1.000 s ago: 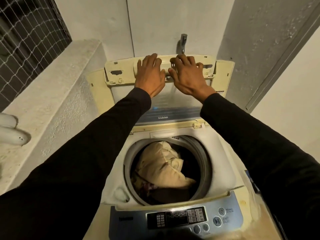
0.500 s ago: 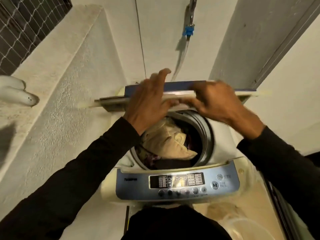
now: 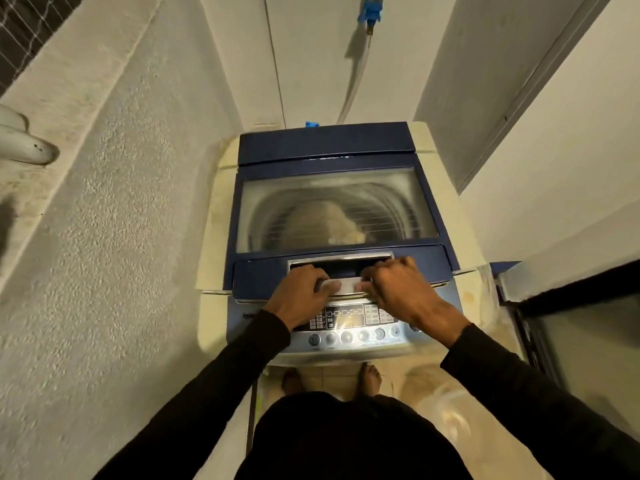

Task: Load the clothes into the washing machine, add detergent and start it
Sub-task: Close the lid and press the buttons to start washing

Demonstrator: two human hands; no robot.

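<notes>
The top-loading washing machine (image 3: 214, 223) stands below me with its blue lid (image 3: 325, 143) folded flat and shut. Through the lid's window (image 3: 391, 209) a cream-coloured garment (image 3: 329, 220) shows inside the drum. My left hand (image 3: 301, 297) and my right hand (image 3: 398, 289) both grip the lid's silver handle (image 3: 341, 285) at its front edge, fingers curled over it. Just below my hands lies the control panel (image 3: 349, 323) with its display and a row of round buttons.
A rough plastered wall and ledge (image 3: 104, 168) run along the left, with a white object (image 3: 24, 143) on the ledge. A blue tap and hose (image 3: 369, 12) hang on the back wall. A dark-framed door (image 3: 571, 306) stands at the right. My bare feet (image 3: 370, 372) rest on the tiled floor.
Both hands have brought the lid down from upright to flat and shut over the drum. The clothes now show only through the window. My view has tilted further down.
</notes>
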